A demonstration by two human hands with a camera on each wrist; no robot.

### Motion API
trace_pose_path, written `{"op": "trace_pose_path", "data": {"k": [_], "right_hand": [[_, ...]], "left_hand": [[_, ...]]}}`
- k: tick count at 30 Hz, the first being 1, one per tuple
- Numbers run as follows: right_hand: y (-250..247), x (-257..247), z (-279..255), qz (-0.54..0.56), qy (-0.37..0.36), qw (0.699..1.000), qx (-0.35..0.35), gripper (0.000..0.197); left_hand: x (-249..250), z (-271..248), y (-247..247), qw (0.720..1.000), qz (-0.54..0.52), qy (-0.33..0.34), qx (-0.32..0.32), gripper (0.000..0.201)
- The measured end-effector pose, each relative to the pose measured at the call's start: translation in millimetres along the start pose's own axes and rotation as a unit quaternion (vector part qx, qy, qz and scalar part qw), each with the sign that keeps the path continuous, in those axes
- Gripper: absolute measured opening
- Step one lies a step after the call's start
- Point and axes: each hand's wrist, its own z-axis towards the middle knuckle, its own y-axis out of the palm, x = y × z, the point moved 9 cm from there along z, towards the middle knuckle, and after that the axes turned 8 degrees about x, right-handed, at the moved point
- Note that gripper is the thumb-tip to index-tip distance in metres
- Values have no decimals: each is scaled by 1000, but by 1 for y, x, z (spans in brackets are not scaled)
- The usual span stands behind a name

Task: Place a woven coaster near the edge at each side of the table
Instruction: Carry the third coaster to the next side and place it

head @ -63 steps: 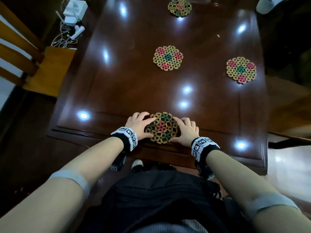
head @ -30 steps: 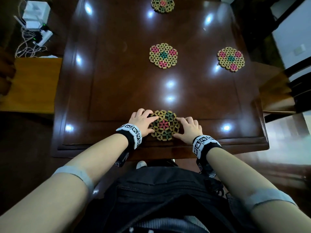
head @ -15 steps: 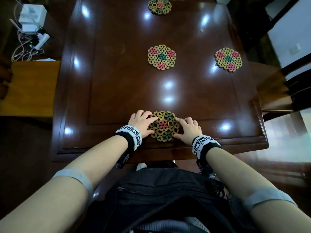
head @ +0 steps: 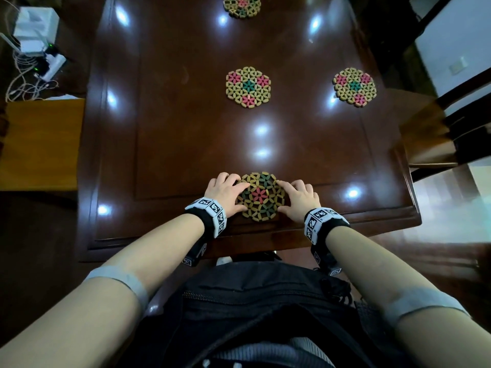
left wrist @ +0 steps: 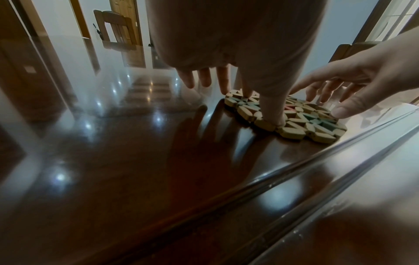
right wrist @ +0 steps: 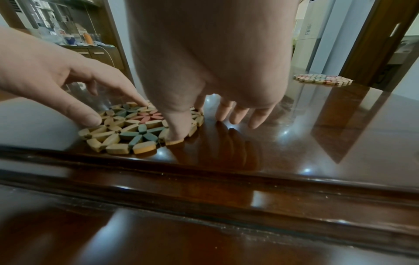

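Three sides appear served — far coaster (head: 241, 6), right coaster (head: 354, 86) and near coaster (head: 259, 199), which the left hand (head: 225, 193) and right hand (head: 300, 199) steady with relaxed, uncurled fingertips — while the center coaster (head: 248, 87) probably still belongs at the left edge.

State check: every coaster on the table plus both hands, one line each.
Near woven coaster with red centre flower: flat at the near edge, touched by both hands.
Centre woven coaster with green middle: flat, untouched, mid-table.
Right woven coaster: flat near the right edge.
Far woven coaster: flat at the far edge, partly cropped.
Left hand: fingertips on near coaster's left rim.
Right hand: fingertips on its right rim.
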Motion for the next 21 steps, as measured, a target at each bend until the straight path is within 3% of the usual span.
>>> {"op": "trace_pose_path", "data": {"k": [11,16,21], "right_hand": [[-5,0,7,39,34,998,-35,70],[-23,-1,26,93,24,995,-26,49],[-53,1,74,102,7,994,-26,50]], "left_hand": [[-9,8,5,996,-80,-26,-31,73],[-18,26,-18,992,-120,-45,21,47],[-41,69,-47,981,-144,-104,81,34]]}}
